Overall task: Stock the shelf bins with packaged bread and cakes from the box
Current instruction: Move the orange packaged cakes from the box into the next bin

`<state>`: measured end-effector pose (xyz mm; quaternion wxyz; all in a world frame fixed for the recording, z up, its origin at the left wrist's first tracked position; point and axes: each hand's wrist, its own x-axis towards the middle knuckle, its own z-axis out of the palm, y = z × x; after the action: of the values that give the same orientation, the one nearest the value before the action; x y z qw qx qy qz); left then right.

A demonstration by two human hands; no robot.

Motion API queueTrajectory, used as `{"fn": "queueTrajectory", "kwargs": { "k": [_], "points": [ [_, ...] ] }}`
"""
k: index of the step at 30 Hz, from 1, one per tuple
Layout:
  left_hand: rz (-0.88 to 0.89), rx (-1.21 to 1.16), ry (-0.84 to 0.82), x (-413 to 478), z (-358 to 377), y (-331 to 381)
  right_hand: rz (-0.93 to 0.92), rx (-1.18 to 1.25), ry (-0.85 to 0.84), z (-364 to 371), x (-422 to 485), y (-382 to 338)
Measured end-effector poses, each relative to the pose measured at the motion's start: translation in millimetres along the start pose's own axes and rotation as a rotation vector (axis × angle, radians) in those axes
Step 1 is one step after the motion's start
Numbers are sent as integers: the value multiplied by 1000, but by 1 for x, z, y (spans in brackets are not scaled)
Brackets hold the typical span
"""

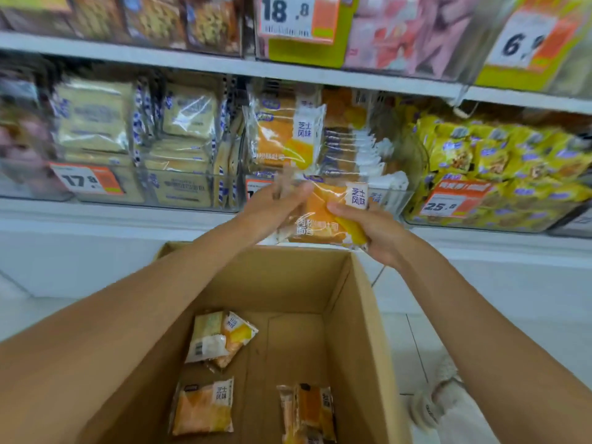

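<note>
An orange bread packet (323, 216) with a white label is held in front of the middle clear shelf bin (398, 200). My right hand (374, 233) grips the packet's lower right side. My left hand (272, 208), blurred by motion, holds its left edge with the thumb on the front. That bin holds matching orange packets (285, 136), upright and stacked. Below my arms stands the open cardboard box (362, 283). Three lots of the same packets lie on its bottom: a pair (221, 338) at the back, one (203, 408) at the front left, and one (309, 415) at the front right.
The bin at left holds cream-coloured packets (96, 116); the bin at right holds yellow packets (496, 161). Orange price tags (88, 181) hang on the bin fronts. Another shelf (224, 64) with more goods runs above. A white shoe (439, 402) stands on the tiled floor right of the box.
</note>
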<state>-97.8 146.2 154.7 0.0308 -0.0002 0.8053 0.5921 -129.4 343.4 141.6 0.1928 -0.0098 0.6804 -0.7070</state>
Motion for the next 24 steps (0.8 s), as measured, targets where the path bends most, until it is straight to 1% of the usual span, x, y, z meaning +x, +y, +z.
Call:
{"fn": "queueTrajectory", "kwargs": {
  "k": [2, 3, 4, 5, 7, 8, 10, 12, 14, 17, 18, 21, 24],
  "points": [
    [154, 24, 127, 26, -3, 12, -52, 47, 87, -19, 12, -20],
    [277, 118, 207, 45, -7, 9, -81, 48, 122, -30, 20, -29],
    [390, 334, 270, 64, -13, 6, -106, 46, 157, -39, 29, -36],
    [460, 609, 327, 83, -21, 2, -131, 39, 193, -47, 40, -43],
    [521, 1065, 383, 114, -33, -1, -172, 23, 233, -61, 63, -58],
    [519, 1213, 375, 127, -36, -1, -197, 28, 249, -66, 77, -66],
    [504, 1384, 337, 147, -41, -8, -229, 48, 285, -72, 106, -79],
    [530, 1429, 346, 158, -43, -19, -268, 8, 354, -77, 138, -89],
    [576, 1415, 378, 161, -45, -24, -284, -80, 435, -76, 168, -96],
    [613, 1423, 415, 160, -46, -28, -274, -198, 498, -70, 202, -101],
    [619, 1416, 418, 159, -44, -28, -256, -278, 486, -69, 209, -102],
    [627, 1405, 416, 156, -42, -26, -153, -574, 381, -67, 216, -101],
    [633, 1393, 426, 154, -42, -26, -154, -677, 359, -69, 217, -100]
  ]
}}
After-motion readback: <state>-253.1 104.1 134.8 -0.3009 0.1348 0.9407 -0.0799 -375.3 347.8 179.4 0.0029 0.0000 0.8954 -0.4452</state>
